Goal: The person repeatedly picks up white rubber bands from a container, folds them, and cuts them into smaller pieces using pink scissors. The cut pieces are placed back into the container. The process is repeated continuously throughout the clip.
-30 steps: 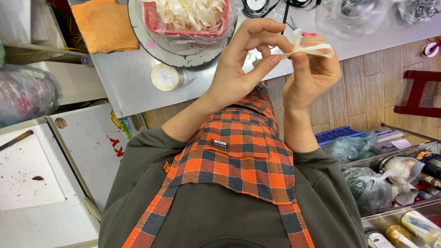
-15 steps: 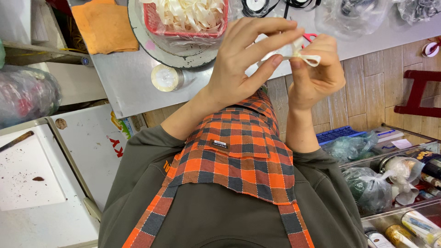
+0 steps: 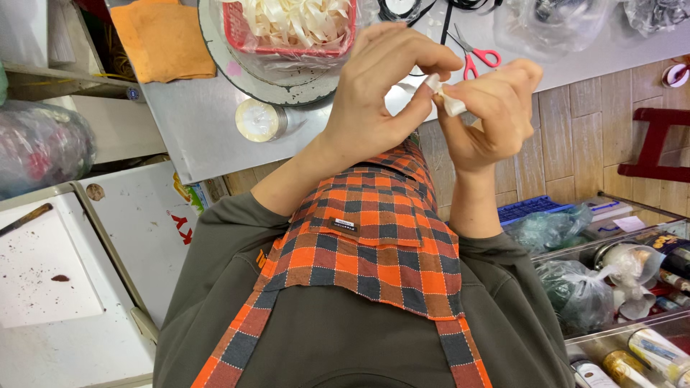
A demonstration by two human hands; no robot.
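Note:
Both hands are raised in front of my orange checked apron (image 3: 359,244), above the edge of a steel table (image 3: 194,136). My left hand (image 3: 381,86) pinches a small white strip (image 3: 449,102) between thumb and forefinger. My right hand (image 3: 492,108) grips the same strip from the other side, fingers curled around it. Only a short folded end of the strip shows between the fingertips. Behind the hands, a red basket (image 3: 237,29) full of similar pale strips stands on a round metal tray (image 3: 223,57).
Red-handled scissors (image 3: 478,57), an orange cloth (image 3: 162,36) and a small round lidded tub (image 3: 259,120) lie on the table. Bagged goods and bottles (image 3: 632,345) fill bins at the right. A red stool (image 3: 658,144) stands further right, a white board (image 3: 43,273) at left.
The strip stuck out to the right from the fingers a second ago; now it is drawn in, with only a short end showing. Both hands have shifted slightly closer together.

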